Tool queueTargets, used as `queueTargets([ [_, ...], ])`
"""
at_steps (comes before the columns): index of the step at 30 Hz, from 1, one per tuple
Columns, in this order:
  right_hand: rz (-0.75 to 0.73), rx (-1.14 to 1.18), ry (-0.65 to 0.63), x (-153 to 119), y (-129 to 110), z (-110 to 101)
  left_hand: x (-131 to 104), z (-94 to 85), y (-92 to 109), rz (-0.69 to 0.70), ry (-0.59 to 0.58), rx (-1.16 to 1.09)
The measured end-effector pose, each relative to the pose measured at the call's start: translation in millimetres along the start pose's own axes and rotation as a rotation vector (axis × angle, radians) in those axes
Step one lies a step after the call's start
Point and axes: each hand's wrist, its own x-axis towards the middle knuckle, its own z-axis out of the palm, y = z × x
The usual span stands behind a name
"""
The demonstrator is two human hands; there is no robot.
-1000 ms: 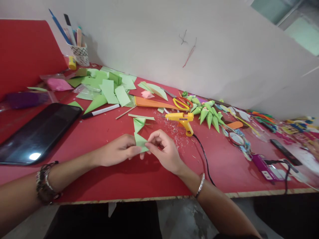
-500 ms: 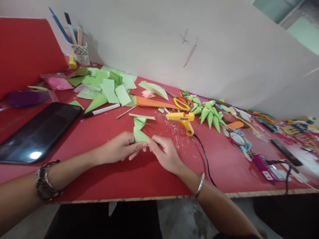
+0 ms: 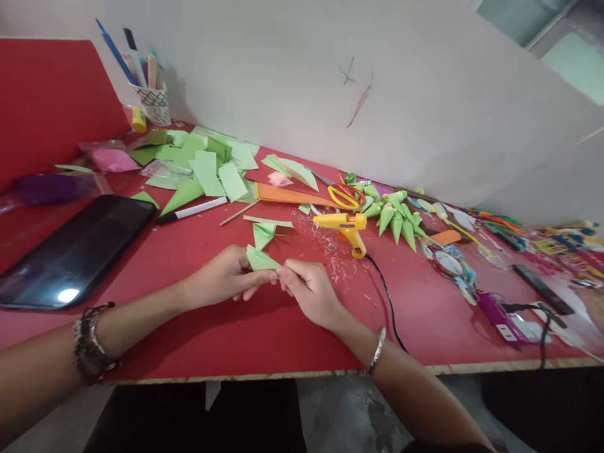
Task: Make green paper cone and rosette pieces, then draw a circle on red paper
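Note:
A folded piece of light green paper [image 3: 261, 258] is pinched between my two hands above the red table. My left hand [image 3: 234, 275] grips its near left side with the thumb on top. With thumb and fingertips closed, my right hand [image 3: 306, 284] holds the paper's right-hand tip. Just beyond lies another folded green paper [image 3: 264, 235], with a narrow pale strip [image 3: 268, 221] behind it. To the right of these, a yellow glue gun [image 3: 346, 228] rests on its side, its black cord trailing toward the table's front edge.
A phone [image 3: 78, 251] lies at left beside a marker [image 3: 192, 210]. Green paper pieces [image 3: 207, 173] are heaped behind. Scissors [image 3: 346, 196] and several green paper cones [image 3: 396, 217] sit back right. A purple power strip [image 3: 503, 319] is near the right front edge. Part of another person's hand [image 3: 594, 305] shows far right.
The green paper in my hands has shifted slightly left and down, uncovering more of the folded piece behind it. Part of another person's hand has come in at the right edge.

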Motion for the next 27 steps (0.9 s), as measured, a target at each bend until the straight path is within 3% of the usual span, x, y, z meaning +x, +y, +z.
queueTargets([
  [6,0.033,0.100,-0.022,0.2,-0.3,-1.9,-0.2,-0.3,3.6,-0.035,0.024,-0.004],
  [12,0.018,-0.011,0.092,-0.2,-2.7,-3.5,-0.8,-1.9,4.9,-0.055,0.086,0.007],
  [18,-0.060,0.036,0.019,-0.8,-3.7,-6.8,-1.3,-4.0,5.8,-0.055,0.023,-0.005],
  [27,0.061,0.174,0.020,-1.6,4.2,-1.4,1.4,-3.9,1.6,-0.052,0.077,0.024],
])
